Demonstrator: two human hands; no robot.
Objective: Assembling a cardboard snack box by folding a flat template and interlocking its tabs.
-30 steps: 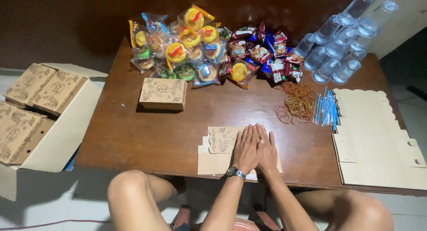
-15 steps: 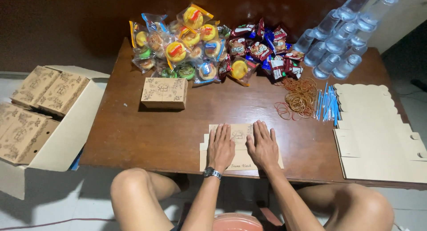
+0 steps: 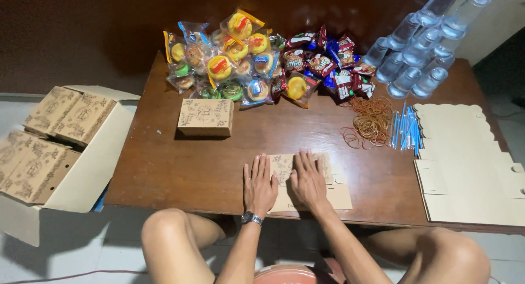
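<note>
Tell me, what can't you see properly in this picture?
Head view only:
- Flat box sheet: its middle is hidden under the left hand and right hand.
- Clear cups: cut off by the top edge.
- Snack packets: contents too small to tell.
- Folded box: closed, inside hidden.

single head-worn view, steeply down and fairly close onto the wooden table front edge

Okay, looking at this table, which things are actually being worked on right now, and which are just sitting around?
In hand:
- flat printed cardboard box blank, pressed flat on the wooden table
- left hand
- right hand

Lying about:
- folded box
- snack packets
- water cups
- rubber bands
- blue straws
- stack of box blanks
- carton of finished boxes
</note>
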